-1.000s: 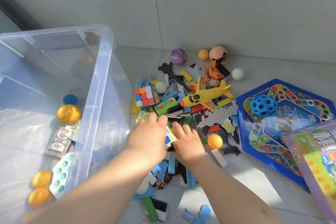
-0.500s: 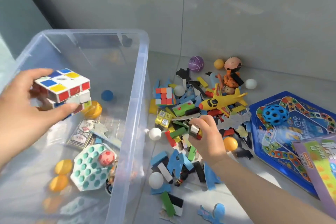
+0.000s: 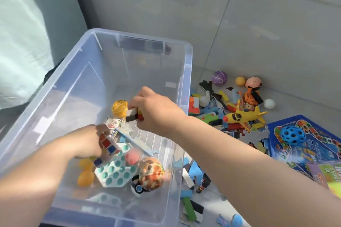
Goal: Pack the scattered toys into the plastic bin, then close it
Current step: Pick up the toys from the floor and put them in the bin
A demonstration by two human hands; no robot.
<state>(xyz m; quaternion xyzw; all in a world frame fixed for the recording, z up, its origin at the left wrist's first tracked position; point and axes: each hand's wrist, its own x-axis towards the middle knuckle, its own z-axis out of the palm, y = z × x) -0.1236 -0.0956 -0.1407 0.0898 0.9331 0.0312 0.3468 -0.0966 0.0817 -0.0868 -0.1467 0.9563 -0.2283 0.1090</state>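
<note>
The clear plastic bin (image 3: 187, 72) stands open at the left, with balls, cards and a white peg board with teal dots (image 3: 114, 170) on its bottom. My left hand (image 3: 88, 142) is low inside the bin and holds the colourful puzzle cube (image 3: 108, 145) just above the peg board. My right hand (image 3: 156, 110) reaches over the bin's right wall and grips a few small blocks (image 3: 133, 116) above the bin's middle, next to a yellow ball (image 3: 120, 108). The scattered toy pile (image 3: 227, 116) lies on the floor right of the bin.
A yellow toy plane (image 3: 243, 117) tops the pile. A purple ball (image 3: 219, 78), orange and white balls sit by the tiled wall. A blue game board (image 3: 304, 143) with a blue holed ball (image 3: 293, 135) and a game box (image 3: 328, 173) lie at the right. Curtain at left.
My left hand has lowered the puzzle cube deep into the bin. My right hand has lifted blocks from the pile and carried them left over the bin wall. The view has swung left.
</note>
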